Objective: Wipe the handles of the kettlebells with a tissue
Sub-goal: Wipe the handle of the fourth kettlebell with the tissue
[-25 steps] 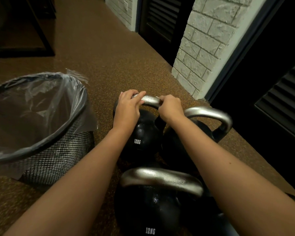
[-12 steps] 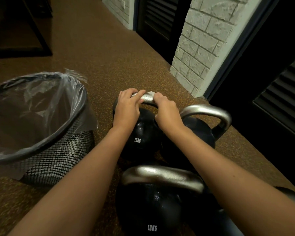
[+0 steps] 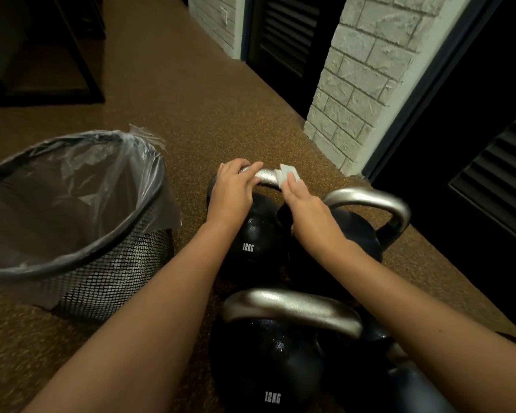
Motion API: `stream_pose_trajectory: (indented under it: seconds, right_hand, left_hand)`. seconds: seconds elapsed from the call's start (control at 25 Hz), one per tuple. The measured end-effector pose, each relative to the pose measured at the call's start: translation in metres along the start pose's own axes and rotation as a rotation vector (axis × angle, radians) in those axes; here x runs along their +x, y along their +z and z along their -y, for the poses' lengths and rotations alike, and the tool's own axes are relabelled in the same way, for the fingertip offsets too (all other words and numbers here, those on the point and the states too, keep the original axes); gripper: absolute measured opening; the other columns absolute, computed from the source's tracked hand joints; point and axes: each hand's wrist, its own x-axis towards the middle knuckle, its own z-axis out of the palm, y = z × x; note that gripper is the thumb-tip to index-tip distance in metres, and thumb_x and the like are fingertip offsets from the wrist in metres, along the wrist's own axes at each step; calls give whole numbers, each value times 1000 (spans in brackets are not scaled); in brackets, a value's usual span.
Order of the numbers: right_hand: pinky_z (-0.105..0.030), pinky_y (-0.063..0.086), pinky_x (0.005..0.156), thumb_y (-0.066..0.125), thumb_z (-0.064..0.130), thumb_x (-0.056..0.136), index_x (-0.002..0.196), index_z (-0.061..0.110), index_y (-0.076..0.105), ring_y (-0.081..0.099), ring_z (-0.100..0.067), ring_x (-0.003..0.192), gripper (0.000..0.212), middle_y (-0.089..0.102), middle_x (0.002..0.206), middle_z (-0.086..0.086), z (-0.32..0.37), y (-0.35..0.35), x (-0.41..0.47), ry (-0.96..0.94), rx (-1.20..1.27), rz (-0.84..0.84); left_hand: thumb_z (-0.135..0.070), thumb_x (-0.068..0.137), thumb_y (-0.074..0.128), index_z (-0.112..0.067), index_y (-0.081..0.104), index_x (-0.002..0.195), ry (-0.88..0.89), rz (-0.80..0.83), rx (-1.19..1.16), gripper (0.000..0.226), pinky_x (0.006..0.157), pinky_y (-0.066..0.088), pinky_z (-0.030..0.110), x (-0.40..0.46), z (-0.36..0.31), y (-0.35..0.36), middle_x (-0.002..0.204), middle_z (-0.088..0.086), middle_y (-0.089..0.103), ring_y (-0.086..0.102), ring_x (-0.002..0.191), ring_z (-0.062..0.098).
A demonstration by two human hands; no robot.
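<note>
Three black kettlebells with silver handles stand together on the floor. My left hand [image 3: 233, 189] grips the left end of the far kettlebell's handle [image 3: 265, 176]. My right hand [image 3: 307, 210] holds a white tissue [image 3: 286, 175] wrapped over the right part of that same handle. A second kettlebell's handle [image 3: 370, 198] arches to the right of my right hand. The nearest kettlebell [image 3: 268, 362], marked 12KG, sits below between my forearms, its handle [image 3: 292, 308] untouched.
A black mesh waste bin [image 3: 108, 263] lined with a clear plastic bag stands on the left, close to my left forearm. A white brick pillar [image 3: 364, 79] and dark louvred doors [image 3: 495, 174] line the right side. Brown speckled floor stretches ahead.
My right hand has slid back toward me and down the handle's right side, and the white tissue now shows beyond its fingers. My left hand keeps its grip on the handle's left end.
</note>
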Motion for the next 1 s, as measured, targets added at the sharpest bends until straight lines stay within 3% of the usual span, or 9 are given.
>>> stream_pose_trajectory:
  seconds: [0.28, 0.36, 0.48, 0.6, 0.68, 0.8, 0.88, 1.0]
  right_hand:
    - [-41, 37, 107, 34, -7, 92, 149, 6, 6, -1, -21, 146, 64, -12, 158, 1, -1, 13, -15, -65, -54, 4]
    - [-42, 39, 105, 34, -8, 91, 149, 6, 6, 3, -21, 146, 66, -13, 158, 2, -5, 14, -13, -46, -42, -3]
    - [-44, 44, 98, 35, -6, 90, 149, 6, 10, 25, -31, 140, 65, -8, 158, 1, -2, 12, 1, -19, 39, -61]
    - [-43, 42, 101, 37, -8, 89, 147, 6, 18, 13, -29, 144, 63, -4, 159, -3, -1, 14, 6, -61, -8, -52]
    - [-41, 36, 107, 41, -12, 85, 148, 14, 24, 8, -27, 146, 70, 4, 159, -3, -5, 14, 2, -125, 39, -82]
    - [-29, 29, 111, 47, -16, 78, 145, 23, 31, 28, -24, 140, 79, 32, 151, -3, -7, 7, 7, -45, 374, -217]
    - [-19, 30, 103, 45, -12, 81, 139, 21, 43, 44, -22, 130, 67, 49, 140, -5, -7, -5, 21, 116, 465, -230]
    - [-24, 37, 97, 49, 1, 89, 132, 21, 52, 51, -24, 119, 48, 58, 130, -7, -7, -18, 50, 245, 365, -79]
  left_hand:
    - [-10, 91, 54, -13, 61, 122, -11, 14, -21, 32, 103, 36, 49, 0, -1, -2, 114, 10, 58, 49, 110, 25]
    - [-11, 91, 54, -14, 61, 122, -9, 14, -22, 32, 102, 37, 50, -1, 0, -2, 114, 9, 58, 49, 110, 25]
    - [-11, 91, 54, -14, 61, 121, 5, 7, -9, 31, 101, 38, 51, 0, 0, -1, 113, 10, 58, 49, 109, 26]
    - [-10, 91, 54, -14, 61, 121, 6, 3, -2, 31, 101, 38, 51, -1, 1, 0, 113, 10, 58, 49, 109, 26]
    - [-10, 91, 54, -14, 62, 121, 13, -3, -7, 31, 100, 39, 50, -2, 2, -1, 113, 10, 58, 50, 108, 26]
    - [-11, 91, 54, -15, 61, 122, -5, 4, -3, 32, 100, 40, 42, -1, 1, -2, 115, 9, 57, 48, 110, 26]
    - [-12, 92, 54, -17, 60, 124, -18, 14, -21, 33, 101, 39, 43, -2, 0, -2, 117, 7, 56, 47, 112, 23]
    - [-14, 92, 53, -18, 58, 126, -18, 47, -33, 34, 108, 32, 46, 0, 1, -7, 121, 4, 56, 46, 117, 20]
